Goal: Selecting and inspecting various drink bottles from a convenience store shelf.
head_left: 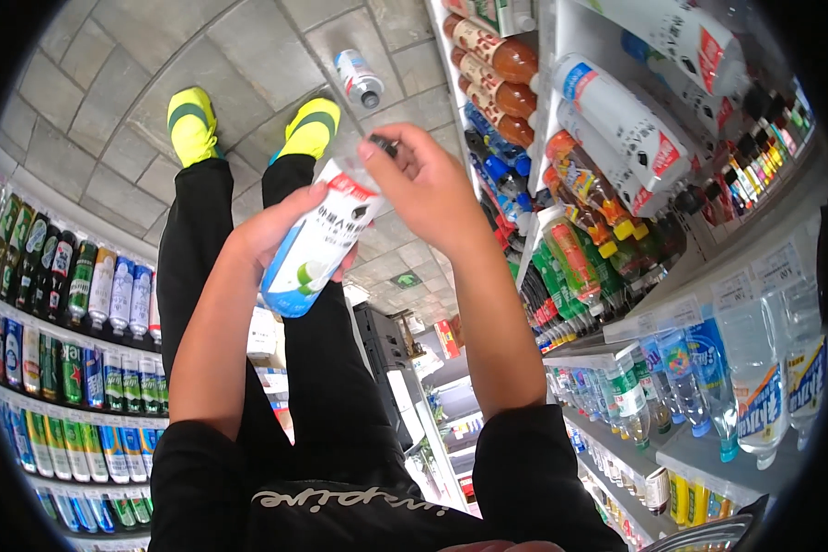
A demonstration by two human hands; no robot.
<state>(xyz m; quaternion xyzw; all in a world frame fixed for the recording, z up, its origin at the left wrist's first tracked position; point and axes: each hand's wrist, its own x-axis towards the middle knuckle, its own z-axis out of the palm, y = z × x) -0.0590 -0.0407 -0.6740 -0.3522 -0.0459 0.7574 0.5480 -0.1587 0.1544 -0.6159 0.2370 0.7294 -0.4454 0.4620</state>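
Observation:
A white plastic bottle [317, 241] with a red band near its neck and a blue base is held tilted in front of my legs. My left hand [281, 225] is wrapped around its body, the thumb lying along the near side. At the upper end, my right hand [423, 189] is closed around the black cap [384, 144], with thumb and fingers pinching it. Whether the cap is loose on the neck cannot be told. Beyond my hands, a similar small bottle [357, 78] with a dark cap is on the tiled floor near my right shoe.
Grey stone tiles [267, 55] make up the floor, with my yellow shoes [191, 124] on them. On the left stand shelves of cans [74, 368]. Shelves on the right carry brown drink bottles [497, 51], large white bottles [626, 120] and clear water bottles [750, 368].

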